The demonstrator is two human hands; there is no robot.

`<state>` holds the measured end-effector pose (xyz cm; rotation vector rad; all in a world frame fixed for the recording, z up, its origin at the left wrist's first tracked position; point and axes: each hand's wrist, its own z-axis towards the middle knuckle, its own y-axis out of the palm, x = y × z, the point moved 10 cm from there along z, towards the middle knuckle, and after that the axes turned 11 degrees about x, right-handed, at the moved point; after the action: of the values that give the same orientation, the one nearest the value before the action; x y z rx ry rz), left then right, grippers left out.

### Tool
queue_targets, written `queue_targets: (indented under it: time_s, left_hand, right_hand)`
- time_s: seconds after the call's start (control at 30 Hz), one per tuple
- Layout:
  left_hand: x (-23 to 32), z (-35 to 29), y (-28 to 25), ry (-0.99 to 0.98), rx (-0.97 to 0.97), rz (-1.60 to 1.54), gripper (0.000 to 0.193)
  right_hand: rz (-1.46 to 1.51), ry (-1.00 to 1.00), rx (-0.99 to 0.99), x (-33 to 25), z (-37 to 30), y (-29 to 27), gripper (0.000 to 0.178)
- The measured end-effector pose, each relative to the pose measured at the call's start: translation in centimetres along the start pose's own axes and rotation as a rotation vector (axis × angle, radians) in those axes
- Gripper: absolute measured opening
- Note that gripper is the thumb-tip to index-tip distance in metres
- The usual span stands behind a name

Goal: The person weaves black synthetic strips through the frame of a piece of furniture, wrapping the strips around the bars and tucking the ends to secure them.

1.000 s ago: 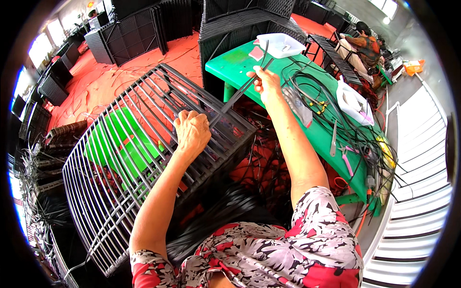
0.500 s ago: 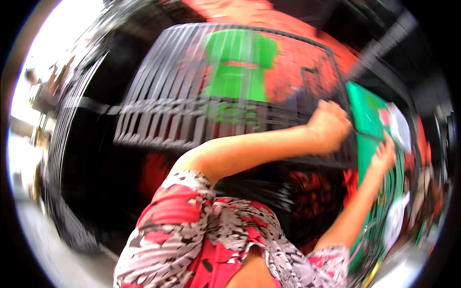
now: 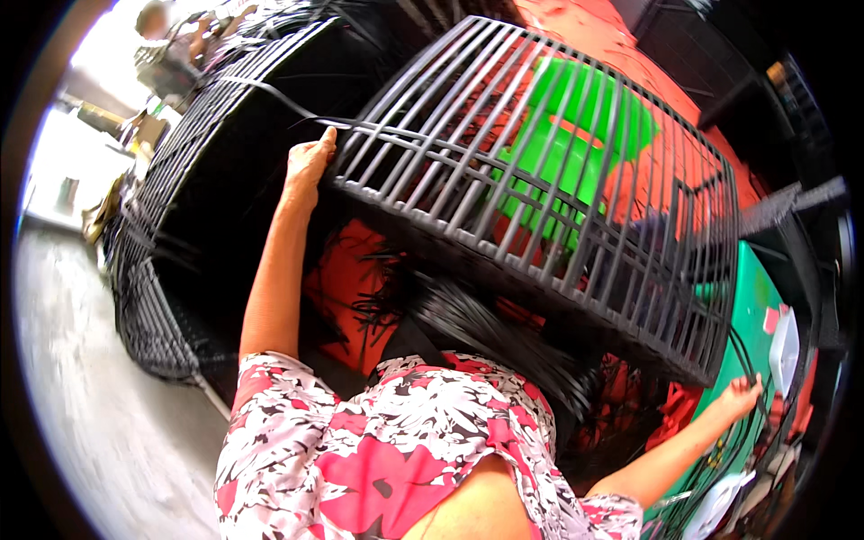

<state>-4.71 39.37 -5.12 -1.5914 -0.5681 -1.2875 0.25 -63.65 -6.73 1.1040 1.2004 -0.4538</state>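
A black slatted frame (image 3: pixel 468 193), like an unfinished wicker panel, lies across my front, tilted down to the right. Dark woven strands (image 3: pixel 432 144) run crosswise through its slats. My left hand (image 3: pixel 311 162) is closed at the frame's left end, thumb up, pinching a flat black strand (image 3: pixel 279 97) that trails off to the upper left. Low at the right, my right hand (image 3: pixel 741 397) is closed around thin black strands (image 3: pixel 745 355) coming down from the frame's right end. My fingers partly hide what each hand grips.
Behind the slats is a bright green plastic chair (image 3: pixel 576 135) on red flooring. A bundle of loose black strips (image 3: pixel 495 328) lies near my lap. On the left stands a large black woven piece (image 3: pixel 171 198). A green board (image 3: pixel 756 288) is at right; another person (image 3: pixel 169 56) sits far left.
My left hand has swung from the frame's right end to its left end and now pinches a strand there. My right hand appears lower, and the view has turned.
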Motion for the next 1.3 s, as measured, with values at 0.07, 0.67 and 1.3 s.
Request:
queue_targets:
  time_s: [0.07,0.67,1.3]
  left_hand:
    - [-3.0,-0.7,4.7,-0.36,-0.347,-0.309,0.039]
    - [-13.1,24.6,-1.6,-0.291,-0.405,-0.666,0.029]
    - [-12.6,21.3,-0.2,-0.58,-0.741,-0.727,0.022]
  right_hand:
    - [0.102,0.062,-0.005,0.9,-1.9,1.6,0.025]
    - [-0.397,-0.035,-0.039,-1.2,-14.9,8.9,0.015]
    - [-0.259,0.123,0.002,0.6,-14.6,7.6,0.007]
